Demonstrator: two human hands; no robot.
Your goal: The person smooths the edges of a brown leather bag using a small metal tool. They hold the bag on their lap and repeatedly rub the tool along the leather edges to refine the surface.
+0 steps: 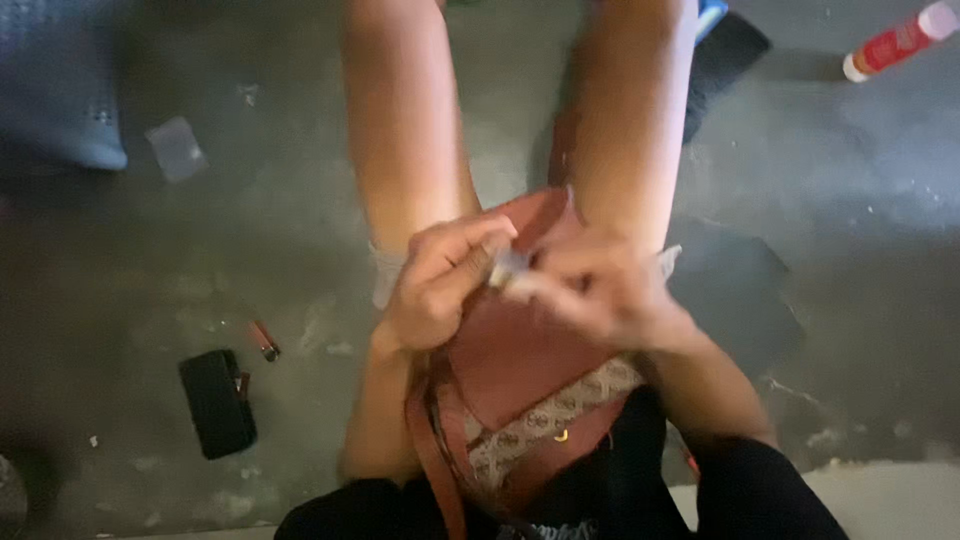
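Two hands meet over a reddish-brown bag [510, 355] that lies in the person's lap, between the bare legs stretched out over the grey floor [860, 200]. The left hand [440, 280] is curled closed, its fingers bent inward and pinching at the upper edge of the bag's flap. The right hand [590, 285] is blurred; its fingers are drawn together just beside the left hand's fingertips, and both close on a small pale thing [508, 268] at the flap's edge, too blurred to tell what it is. Below the hands the flap gives way to a patterned beige panel [560, 405], and a brown strap [432, 450] runs down from under the left wrist.

Well out from the left hand, on the floor, lies a black rectangular case [217, 402], with a small red lighter-like object [265, 341] near it. Farther up on that side sits a scrap of clear plastic [176, 148]. Far beyond the right hand, past the right leg, a red and white tube [898, 40] lies on the floor, well apart from everything else.
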